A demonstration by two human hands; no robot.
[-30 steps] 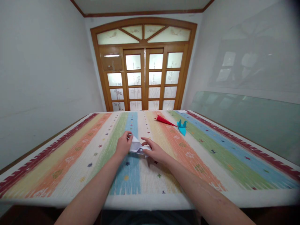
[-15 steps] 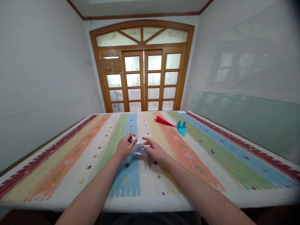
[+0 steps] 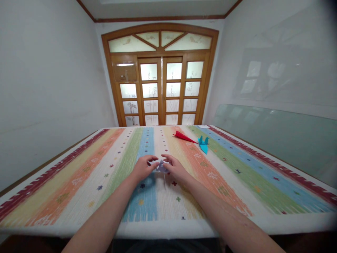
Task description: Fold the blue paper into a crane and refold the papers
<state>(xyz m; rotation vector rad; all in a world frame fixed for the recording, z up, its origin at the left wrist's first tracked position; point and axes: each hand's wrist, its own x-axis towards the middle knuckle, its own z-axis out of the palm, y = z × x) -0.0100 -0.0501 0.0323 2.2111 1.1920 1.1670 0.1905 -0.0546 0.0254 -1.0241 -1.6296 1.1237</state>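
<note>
A folded piece of white paper (image 3: 162, 166) is between my two hands, over the middle of the table. My left hand (image 3: 144, 166) pinches its left side, thumb toward me and fingers behind. My right hand (image 3: 175, 167) grips the right side in the same way. Fingers cover much of the paper, so its full folded shape is hidden. Farther off to the right lie a red folded paper plane (image 3: 184, 136) and a blue folded paper crane (image 3: 203, 144), whose ends meet or nearly meet.
A striped cloth (image 3: 105, 196) in many colours covers the table. A small white flat piece (image 3: 203, 126) lies at the far edge. Wooden doors with glass panes (image 3: 161, 88) stand behind the table, and a greenish glass sheet (image 3: 276, 140) leans along the right wall.
My hands have drawn slightly closer together around the white paper. Its raised left point no longer shows, and less of the sheet is visible. The red and blue paper pieces have stayed put.
</note>
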